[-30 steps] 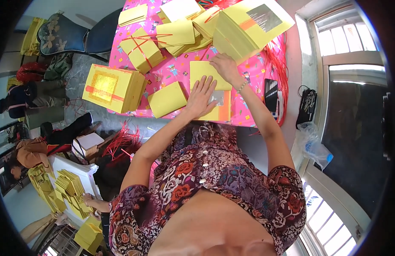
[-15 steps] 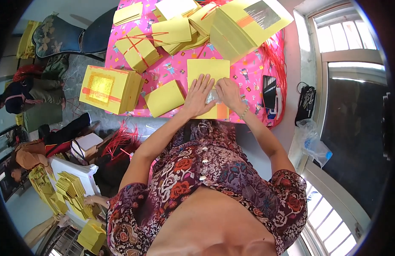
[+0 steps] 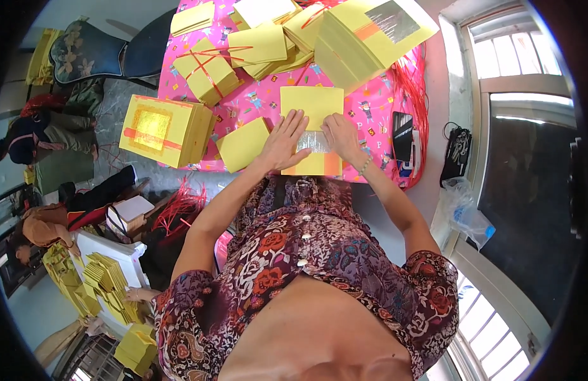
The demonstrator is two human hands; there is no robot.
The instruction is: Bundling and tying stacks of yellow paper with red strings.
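While flat on yellow paper sheet (image 3: 311, 105), both hands: left hand (image 3: 285, 141), right hand (image 3: 340, 136).

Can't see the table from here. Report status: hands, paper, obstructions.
Left hand flat on yellow paper sheet, open. Right hand flat beside it, silver foil patch between them. Small yellow stack just left; nothing blocking.

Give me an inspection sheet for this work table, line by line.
Surface: table with pink patterned cloth.
Job's things: yellow sheet with silver foil patch and orange strip.
Clutter: yellow paper stacks, bundle tied with red string, big yellow block, dark phone.
Grippers: left hand and right hand flat on the sheet.
Cables: loose red strings.
Surroundings: window, plastic bag, other people at left.
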